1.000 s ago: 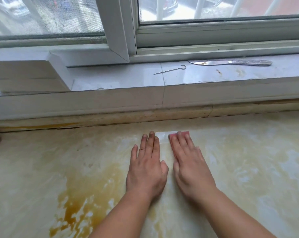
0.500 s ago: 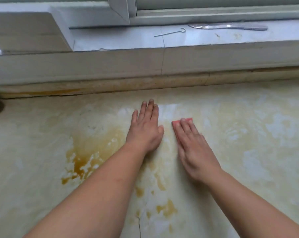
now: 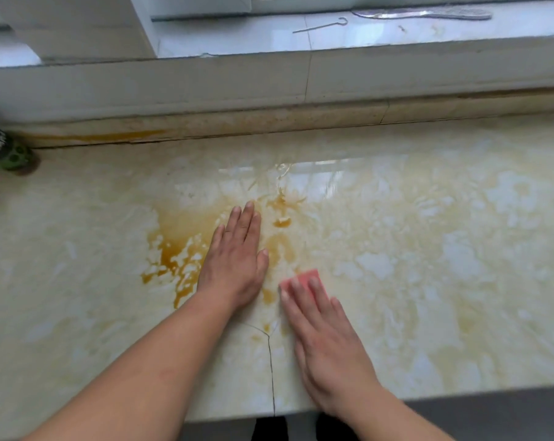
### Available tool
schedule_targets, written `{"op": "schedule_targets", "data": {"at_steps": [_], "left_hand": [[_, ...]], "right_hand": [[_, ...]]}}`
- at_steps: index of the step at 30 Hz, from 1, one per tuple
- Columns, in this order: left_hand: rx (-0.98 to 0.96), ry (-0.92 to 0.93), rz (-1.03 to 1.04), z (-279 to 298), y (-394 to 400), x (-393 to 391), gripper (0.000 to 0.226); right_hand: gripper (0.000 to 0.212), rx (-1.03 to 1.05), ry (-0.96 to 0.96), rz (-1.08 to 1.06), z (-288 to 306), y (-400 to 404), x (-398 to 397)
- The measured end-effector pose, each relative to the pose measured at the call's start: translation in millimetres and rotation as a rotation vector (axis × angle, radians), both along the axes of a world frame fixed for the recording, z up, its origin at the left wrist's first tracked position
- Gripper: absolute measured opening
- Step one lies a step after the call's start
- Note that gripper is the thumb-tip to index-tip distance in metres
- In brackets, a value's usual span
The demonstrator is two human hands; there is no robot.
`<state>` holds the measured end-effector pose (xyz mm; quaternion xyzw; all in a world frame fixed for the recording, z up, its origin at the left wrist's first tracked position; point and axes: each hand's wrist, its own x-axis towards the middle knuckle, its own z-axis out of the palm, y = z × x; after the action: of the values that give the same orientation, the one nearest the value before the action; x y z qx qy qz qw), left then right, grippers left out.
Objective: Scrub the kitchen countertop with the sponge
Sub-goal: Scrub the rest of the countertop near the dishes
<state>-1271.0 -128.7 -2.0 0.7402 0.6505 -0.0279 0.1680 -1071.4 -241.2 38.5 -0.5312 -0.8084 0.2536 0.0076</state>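
On the pale marbled worktop (image 3: pixel 428 249), near its front edge, lying flat and palm-down: the right hand (image 3: pixel 329 342), fingers straight and together, pressing on a pink sponge (image 3: pixel 309 276). Showing only as a pink corner past the fingertips, the rest of the sponge hidden beneath the hand. Not curling around it, simply pressing it down with open fingers.

Just to the left and a little farther back, resting flat on the worktop: the left hand (image 3: pixel 237 259), also open, fingers extended and close together, thumb tucked alongside, holding nothing. Lying apart from the sponge, with a narrow strip of worktop between the two hands.

Spreading under and to the left of the left hand: an orange-brown stain (image 3: pixel 177 246), with smaller blotches just beyond the fingertips and between the hands. Running from the front edge back toward the gap between the hands: a thin dark crack (image 3: pixel 271 377) in the worktop. Glistening behind the stain: a wet-looking, reflective patch (image 3: pixel 301 173).

At the far left, against the back edge of the worktop: a green container (image 3: pixel 5 151), partly cut off by the frame. Above and behind, on the white window sill (image 3: pixel 237 36): a thin metal hook (image 3: pixel 321 26) and, to its right, a long flat metal utensil (image 3: pixel 425 13), its exact kind unclear.
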Motion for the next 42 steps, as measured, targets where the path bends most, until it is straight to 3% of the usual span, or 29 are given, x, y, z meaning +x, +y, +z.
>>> {"op": "schedule_targets", "data": {"at_steps": [3,8,15,21,28,34,42], "left_hand": [[0.018,0.006,0.004,-1.1,-1.9,1.0,0.075],[0.022,-0.01,0.035,-1.2,0.6,3.7,0.075],[0.037,-0.016,0.069,-3.6,7.7,6.9,0.073],[0.033,-0.007,0.068,-2.9,6.9,8.8,0.074],[0.025,0.008,0.069,-1.8,7.3,9.2,0.072],[0.037,-0.002,0.088,-5.2,6.2,9.9,0.075],[0.045,-0.022,0.099,-5.1,5.6,10.3,0.076]], "right_hand": [[0.076,0.001,-0.018,-0.052,-5.5,18.2,-13.3],[0.082,-0.008,-0.038,-0.054,-4.2,-32.3,3.3],[0.072,-0.021,-0.011,-0.102,-8.4,88.1,-33.4],[0.076,0.02,0.013,-0.051,-13.4,26.8,-8.4],[0.067,-0.016,0.04,-0.076,-16.1,124.9,-42.9],[0.074,0.002,0.05,-0.033,-16.6,65.7,-8.9],[0.077,-0.005,0.011,-0.075,-14.7,126.2,-22.8]]}}
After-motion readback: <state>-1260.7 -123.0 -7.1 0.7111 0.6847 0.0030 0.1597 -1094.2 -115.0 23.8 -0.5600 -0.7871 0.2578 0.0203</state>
